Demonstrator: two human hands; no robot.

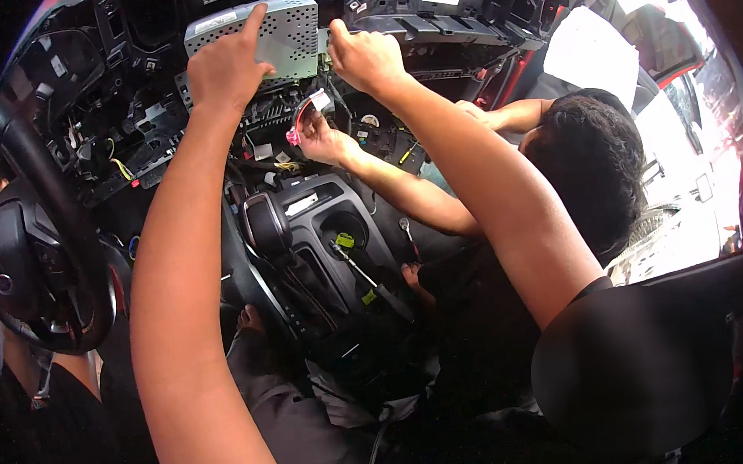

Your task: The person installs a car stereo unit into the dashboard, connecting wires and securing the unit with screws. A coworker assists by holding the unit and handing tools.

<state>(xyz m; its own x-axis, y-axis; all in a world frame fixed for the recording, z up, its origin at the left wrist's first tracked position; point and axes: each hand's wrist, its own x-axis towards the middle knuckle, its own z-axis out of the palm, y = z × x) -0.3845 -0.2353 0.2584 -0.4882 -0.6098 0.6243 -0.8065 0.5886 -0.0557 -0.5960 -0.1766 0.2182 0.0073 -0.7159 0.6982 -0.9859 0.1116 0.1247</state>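
Here my left hand (227,67) presses flat on the grey perforated metal unit (268,27) at the stripped dashboard's (131,127) top middle, index finger extended; my right hand (366,57) pinches the unit's right edge. Just below, a co-worker's hand (320,138) holds a red-wired connector (305,118).

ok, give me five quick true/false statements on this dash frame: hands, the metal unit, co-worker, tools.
1. The left hand rests on the perforated metal unit. True.
2. The right hand grips the steering wheel. False: it is at the unit's right edge.
3. A co-worker's hand holds a connector with red wires. True.
4. A screwdriver lies on the centre console. True.
5. The dashboard is fully assembled. False: trim is off, wiring exposed.
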